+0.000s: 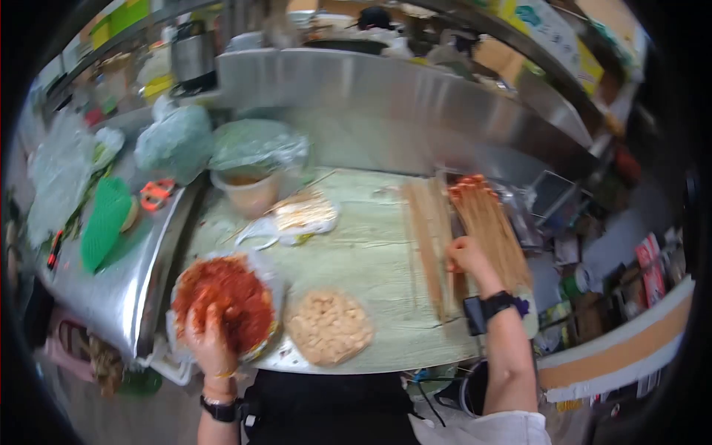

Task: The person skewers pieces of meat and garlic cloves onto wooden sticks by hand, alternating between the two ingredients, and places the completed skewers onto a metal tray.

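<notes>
My left hand [210, 343] is in a bowl of red sauce-coated pieces [241, 297], its fingers smeared red and pressed into them; what they grip is hidden. On the right, my right hand [466, 256] has its fingers pinched together beside a bundle of thin wooden skewers [489, 230], some with red pieces at their far ends. Whatever those fingers hold is too small to make out. More sticks [425, 252] lie just left of that hand. Between the hands, near the front edge, sits a container of pale chunks [330, 326].
A tub [248, 194] under plastic stands at the back left, beside a bag with pale sticks [305, 212]. A green mesh piece [106, 222], orange tool [157, 194] and plastic bag [174, 141] lie further left. A metal panel [356, 111] rises behind.
</notes>
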### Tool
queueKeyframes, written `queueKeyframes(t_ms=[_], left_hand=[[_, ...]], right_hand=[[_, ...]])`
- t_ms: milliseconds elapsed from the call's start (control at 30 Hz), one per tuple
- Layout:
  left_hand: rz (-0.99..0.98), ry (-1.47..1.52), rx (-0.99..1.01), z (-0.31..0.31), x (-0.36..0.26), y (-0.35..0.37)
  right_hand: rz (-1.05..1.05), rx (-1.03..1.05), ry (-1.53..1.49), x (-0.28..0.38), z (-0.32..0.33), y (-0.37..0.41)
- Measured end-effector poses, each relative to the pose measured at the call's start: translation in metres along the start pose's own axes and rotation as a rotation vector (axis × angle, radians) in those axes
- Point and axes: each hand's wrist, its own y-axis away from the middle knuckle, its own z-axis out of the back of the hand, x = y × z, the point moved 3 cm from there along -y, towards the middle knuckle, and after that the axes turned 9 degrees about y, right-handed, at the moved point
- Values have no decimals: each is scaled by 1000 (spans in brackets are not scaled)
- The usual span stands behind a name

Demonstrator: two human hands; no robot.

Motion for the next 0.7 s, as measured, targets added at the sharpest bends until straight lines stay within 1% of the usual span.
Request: queueKeyframes(t_ms=[33,67,100,133,167,200,233,267,300,333,400,433,467,500,533,600,633,667,700], left_hand=[[48,-23,-20,3,2,-1],[2,-120,0,12,7,-5],[43,148,34,24,21,-10],[40,310,37,20,10,-10],[10,327,40,24,0,-14],[33,392,48,29,-9,-19],[43,399,47,33,-19,-24],[55,414,54,37,-26,-27],[46,398,42,42,-29,-30],[64,331,27,47,-30,-32],[83,255,9,59,-29,-35],[105,62,96,64,-27,-35],[129,-128,183,65,-24,-33],[112,-269,175,63,-25,-31],[112,-275,172,61,-27,-31],[-151,-833,304,53,-37,-34],[-283,-1005,296,54,-40,-37],[-284,-1013,294,55,-39,-42],[-380,-1112,372,53,-38,-46]], right_hand=[[-10,47,-63,3,1,3],[28,91,7,20,7,14],[39,44,0,34,15,32],[98,33,-100,36,21,40],[97,-12,-179,65,27,70],[138,-27,-203,57,34,67],[237,-81,-275,60,39,75],[355,-152,-342,44,48,67],[462,-171,-433,46,56,72],[488,-303,-569,34,59,70],[562,-211,-641,57,55,100],[556,-205,-646,61,42,108],[541,-288,-663,63,32,116],[526,-371,-678,66,25,123],[524,-365,-682,68,18,129],[522,-208,-733,71,1,140],[521,-203,-741,73,-6,145],[508,-182,-740,75,-13,149],[494,-160,-738,77,-18,153]])
